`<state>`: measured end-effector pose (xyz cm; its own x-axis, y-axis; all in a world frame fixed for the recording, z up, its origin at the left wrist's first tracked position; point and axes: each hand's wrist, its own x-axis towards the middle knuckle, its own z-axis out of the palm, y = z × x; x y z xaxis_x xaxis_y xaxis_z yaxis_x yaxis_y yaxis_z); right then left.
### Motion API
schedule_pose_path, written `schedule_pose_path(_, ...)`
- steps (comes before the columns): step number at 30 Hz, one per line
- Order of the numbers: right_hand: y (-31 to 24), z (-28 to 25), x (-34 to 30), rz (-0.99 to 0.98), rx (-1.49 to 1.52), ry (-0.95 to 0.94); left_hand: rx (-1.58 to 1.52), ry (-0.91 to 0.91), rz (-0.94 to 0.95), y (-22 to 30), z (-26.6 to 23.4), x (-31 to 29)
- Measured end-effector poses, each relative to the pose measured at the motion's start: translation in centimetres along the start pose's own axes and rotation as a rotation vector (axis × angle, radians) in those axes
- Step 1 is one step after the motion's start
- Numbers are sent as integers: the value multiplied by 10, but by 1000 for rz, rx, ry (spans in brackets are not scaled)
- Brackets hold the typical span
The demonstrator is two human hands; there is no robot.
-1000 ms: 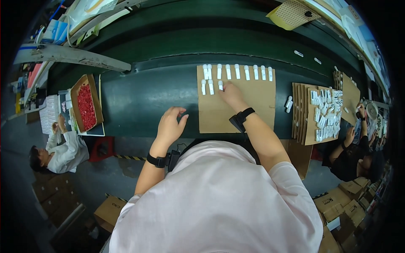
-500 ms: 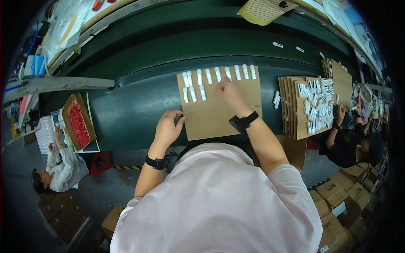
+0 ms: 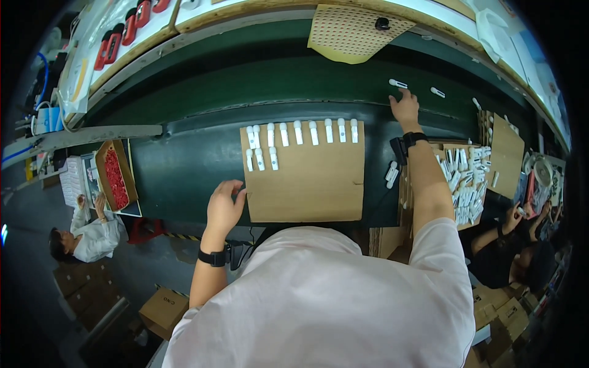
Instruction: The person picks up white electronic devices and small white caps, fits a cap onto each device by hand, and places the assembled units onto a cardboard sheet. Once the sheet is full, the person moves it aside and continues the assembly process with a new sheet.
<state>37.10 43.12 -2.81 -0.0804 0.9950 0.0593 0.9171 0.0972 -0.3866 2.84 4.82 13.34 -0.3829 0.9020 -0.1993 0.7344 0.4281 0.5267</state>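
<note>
A flat brown cardboard sheet (image 3: 307, 190) lies before me on the dark green bench. Along its far edge runs a row of small white plastic pieces (image 3: 298, 132), each with a rounded end; a shorter second row sits at its left. My left hand (image 3: 226, 205) rests by the sheet's left edge, fingers loosely apart, holding nothing. Stretched out to the far right, my right hand (image 3: 405, 109) has its fingers spread just short of a loose white piece (image 3: 397, 83) on the green conveyor belt. Nothing shows in its grasp.
Loose white pieces (image 3: 391, 175) lie right of the sheet. Beyond my right forearm is a cardboard stack (image 3: 472, 184) covered with white pieces. A box of red parts (image 3: 115, 178) stands left. A perforated yellowish board (image 3: 356, 34) overhangs the belt. Co-workers sit at both sides.
My right hand has left the row on the cardboard sheet and reached right and away, to the belt. My left hand stays near the sheet's left edge. The whole view has shifted.
</note>
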Motion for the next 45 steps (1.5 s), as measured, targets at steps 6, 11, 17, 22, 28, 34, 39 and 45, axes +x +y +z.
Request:
schedule_pose_path(6, 23, 24, 49, 131, 32, -83, 56, 32, -77, 9, -4, -16)
schedule_pose_path(11, -3, 21, 40, 117, -56, -183, 45, 49, -110, 25, -5, -24)
schedule_pose_path(17, 4, 19, 20, 13, 408, -224, 19, 44, 2, 55, -16, -5)
schedule_pose_path(22, -85, -78, -74, -167, 812, -251, -151, 79, 154, 81, -34, 3)
schedule_pose_path(28, -156, -172, -193, -223, 1072, -378, -378, 77, 410, 103, -59, 7)
schedule_pose_path(34, -201, -208, -252, -481, 1024, -253, -578, -64, 506, 107, -78, -4)
schedule_pose_path(39, -221, -213, -278, -582, 1026, -177, -652, -152, 594, 103, -84, -14)
schedule_pose_path(45, -234, -213, -292, -665, 980, -144, -631, -227, 625, 99, -89, -24)
